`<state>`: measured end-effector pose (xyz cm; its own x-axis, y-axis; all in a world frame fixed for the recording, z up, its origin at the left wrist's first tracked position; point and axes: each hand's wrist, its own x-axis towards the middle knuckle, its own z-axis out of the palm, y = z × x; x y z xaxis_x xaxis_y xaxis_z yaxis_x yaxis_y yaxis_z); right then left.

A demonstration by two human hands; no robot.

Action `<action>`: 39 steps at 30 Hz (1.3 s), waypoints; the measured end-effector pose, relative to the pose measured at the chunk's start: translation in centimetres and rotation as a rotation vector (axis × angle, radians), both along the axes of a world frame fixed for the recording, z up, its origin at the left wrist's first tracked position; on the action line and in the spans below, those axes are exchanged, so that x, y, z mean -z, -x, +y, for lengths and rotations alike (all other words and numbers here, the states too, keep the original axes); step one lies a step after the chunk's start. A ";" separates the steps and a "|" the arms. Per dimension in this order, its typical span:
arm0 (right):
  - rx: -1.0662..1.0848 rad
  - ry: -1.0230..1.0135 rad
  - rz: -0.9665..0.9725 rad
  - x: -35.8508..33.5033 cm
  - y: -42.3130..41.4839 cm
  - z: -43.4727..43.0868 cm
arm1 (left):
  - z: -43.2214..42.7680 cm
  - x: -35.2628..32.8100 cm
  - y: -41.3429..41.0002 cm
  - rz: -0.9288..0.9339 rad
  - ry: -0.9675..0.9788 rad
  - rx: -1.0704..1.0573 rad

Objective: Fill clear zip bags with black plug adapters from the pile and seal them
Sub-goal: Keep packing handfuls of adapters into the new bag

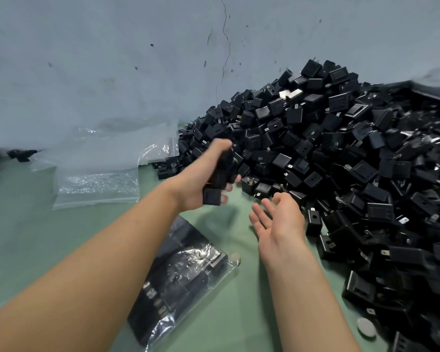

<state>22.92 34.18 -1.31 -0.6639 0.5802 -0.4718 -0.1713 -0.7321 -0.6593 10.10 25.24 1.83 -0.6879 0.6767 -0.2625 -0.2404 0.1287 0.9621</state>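
Left of the pile point(341, 161), empty clear bags point(99, 171) lay flat on the green surface point(23, 224). Our left hand point(192, 191), at the pile's left foot, had its grip curled round a stack of black adapters point(217, 174). Nearer us than the pile lay a filled bag point(183, 275); whether sealed, we could not tell. Our right hand point(277, 219) hovered palm-up, grip spread, beside the pile's edge. We judged the gathering step was in hand; next, an empty bag needed opening to take them.

Adapter pile point(341, 153) right, empty bags point(99, 179) left — filled bag point(183, 283) nearest.
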 end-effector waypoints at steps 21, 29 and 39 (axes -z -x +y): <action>-0.610 0.350 0.560 -4.5 -1.0 -13.0 | -11.7 -3.8 -12.1 0.954 0.303 -0.337; -0.663 0.543 0.414 -4.2 -1.9 -16.3 | -18.7 -6.2 -13.8 1.032 0.417 -0.249; -0.609 0.481 0.370 -1.8 -1.8 -16.8 | -35.8 2.6 -20.3 0.198 0.112 -1.075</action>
<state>24.69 17.35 0.49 -0.9544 -0.1349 -0.2665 0.1996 -0.9518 -0.2330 30.39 -10.55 -0.76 -0.9409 -0.3221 -0.1052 -0.1224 0.0337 0.9919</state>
